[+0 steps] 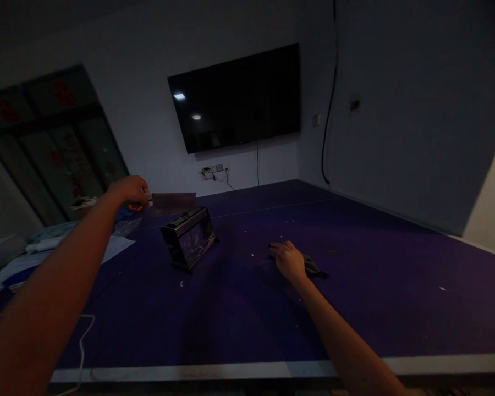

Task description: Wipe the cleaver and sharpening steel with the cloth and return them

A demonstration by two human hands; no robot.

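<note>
My left hand (pixel 132 190) is closed around the handle of a cleaver (pixel 173 202), whose broad rectangular blade points to the right. The blade is level, just above a black knife block (pixel 190 236) with clear side panels; whether the two touch I cannot tell. To the right, my right hand (pixel 289 260) is low over the purple tabletop (pixel 239 319), its fingers bent over a dark cloth (pixel 312 267). Part of that cloth shows beside the wrist, and dark bits show at the fingertips. The palm hides the rest.
Small white scraps (pixel 252 254) lie scattered on the table. Papers and cloths (pixel 53 242) are piled at the left, and a white cable (pixel 82 341) runs over the front edge. A television (pixel 239 99) hangs on the back wall above sockets (pixel 214 169).
</note>
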